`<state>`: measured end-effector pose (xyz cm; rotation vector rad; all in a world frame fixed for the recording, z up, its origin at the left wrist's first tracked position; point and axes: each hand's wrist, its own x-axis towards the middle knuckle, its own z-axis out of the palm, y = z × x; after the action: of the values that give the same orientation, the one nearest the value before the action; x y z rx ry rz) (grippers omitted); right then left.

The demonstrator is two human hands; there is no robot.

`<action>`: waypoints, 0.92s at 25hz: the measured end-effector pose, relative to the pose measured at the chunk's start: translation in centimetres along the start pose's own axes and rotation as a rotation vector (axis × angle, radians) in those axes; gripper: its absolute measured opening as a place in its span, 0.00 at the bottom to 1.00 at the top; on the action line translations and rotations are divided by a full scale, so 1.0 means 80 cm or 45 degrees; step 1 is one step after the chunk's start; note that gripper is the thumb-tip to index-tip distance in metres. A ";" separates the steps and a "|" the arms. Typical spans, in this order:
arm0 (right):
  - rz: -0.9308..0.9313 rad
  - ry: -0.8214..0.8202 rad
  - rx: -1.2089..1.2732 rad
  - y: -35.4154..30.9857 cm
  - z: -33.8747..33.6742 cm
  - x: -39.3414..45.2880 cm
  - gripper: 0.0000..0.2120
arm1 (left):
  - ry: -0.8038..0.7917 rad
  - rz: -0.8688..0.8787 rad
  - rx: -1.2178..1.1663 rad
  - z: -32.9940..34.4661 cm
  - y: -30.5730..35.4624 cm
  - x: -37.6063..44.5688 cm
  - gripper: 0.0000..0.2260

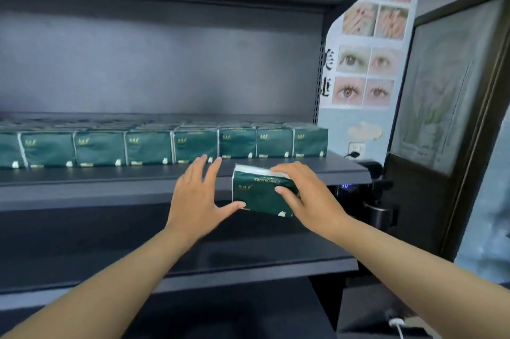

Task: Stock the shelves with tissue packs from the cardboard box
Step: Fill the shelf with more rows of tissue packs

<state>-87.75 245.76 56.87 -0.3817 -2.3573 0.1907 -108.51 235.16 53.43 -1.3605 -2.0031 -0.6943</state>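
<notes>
A dark green tissue pack (259, 195) is held in front of the shelf's front edge, tilted, its white end up. My right hand (303, 195) grips it from the right, fingers over the top and thumb across its face. My left hand (198, 195) is spread with straight fingers, its thumb tip touching the pack's lower left corner. A row of several matching green tissue packs (149, 147) stands along the back of the dark shelf (110, 176). The cardboard box is out of view.
A lower dark shelf (248, 264) runs beneath my forearms. To the right stand a poster with eye photos (364, 74), a wall socket with a plug (354, 151), a dark device with a blue display (358, 189) and a framed door panel (441, 90).
</notes>
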 end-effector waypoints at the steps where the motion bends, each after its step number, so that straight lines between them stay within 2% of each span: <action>1: -0.005 0.019 -0.005 0.007 -0.004 0.016 0.15 | 0.024 0.005 0.004 0.003 -0.002 0.019 0.45; 6: -0.025 0.067 -0.029 0.054 0.002 0.095 0.16 | 0.067 -0.002 0.020 0.039 -0.028 0.098 0.45; 12: 0.021 0.066 0.061 0.111 0.078 0.183 0.16 | 0.022 -0.111 0.112 0.090 -0.079 0.160 0.47; 16: 0.044 0.068 0.155 0.131 0.126 0.230 0.17 | 0.011 -0.093 0.203 0.110 -0.095 0.172 0.49; 23: 0.049 0.028 -0.006 0.145 0.152 0.242 0.26 | 0.000 -0.118 0.182 0.109 -0.096 0.172 0.50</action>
<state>-107.02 262.68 57.76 -0.4298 -2.3304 0.1987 -121.27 247.28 57.02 -1.1913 -2.0841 -0.5800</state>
